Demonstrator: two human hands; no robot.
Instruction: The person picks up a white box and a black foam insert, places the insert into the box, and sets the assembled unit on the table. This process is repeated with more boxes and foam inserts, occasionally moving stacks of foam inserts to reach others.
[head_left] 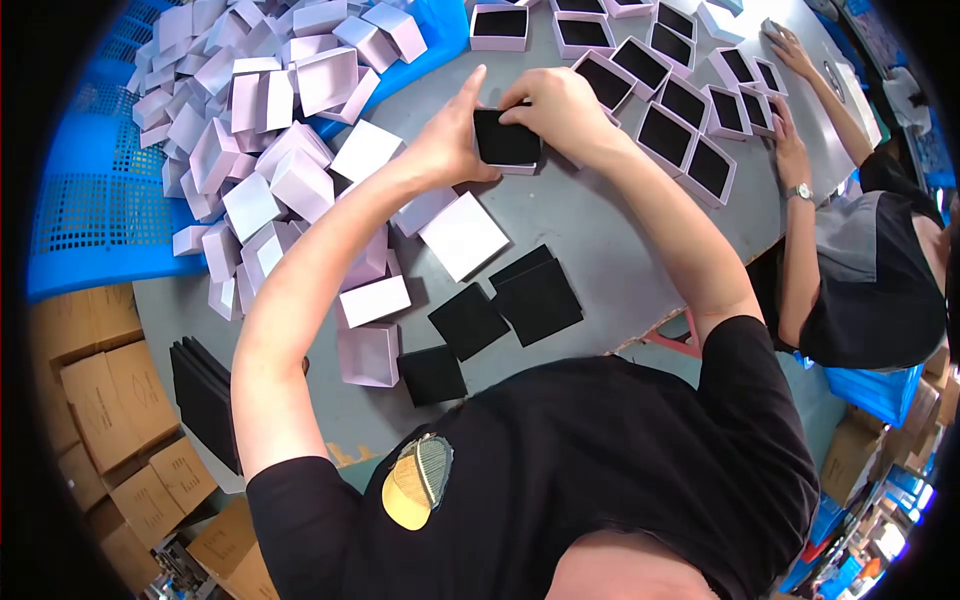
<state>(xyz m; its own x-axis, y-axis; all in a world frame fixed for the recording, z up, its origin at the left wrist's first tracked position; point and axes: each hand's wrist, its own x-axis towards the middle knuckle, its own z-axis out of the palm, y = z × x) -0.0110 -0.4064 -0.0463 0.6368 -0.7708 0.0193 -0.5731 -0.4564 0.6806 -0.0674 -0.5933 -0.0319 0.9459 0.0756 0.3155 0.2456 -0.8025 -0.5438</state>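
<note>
A small pale pink box (520,170) with a black foam pad (505,140) in its top is in front of me. My left hand (450,140) grips the box from its left side, thumb along the near edge and one finger pointing up. With fingers bent, my right hand (560,112) holds the pad's upper right edge at the box. Whether the pad is fully seated is hidden. Closer to me lie several loose black pads (538,300), beside a white-bottomed upturned box (465,237) and an open pink box (368,355).
A heap of pale boxes (290,190) spills from a blue basket (100,220) onto the grey table (620,290). Several boxes with black pads (665,135) stand at the upper right. A co-worker's hands (790,145) are beyond them. Black sheets (205,400) stand at lower left.
</note>
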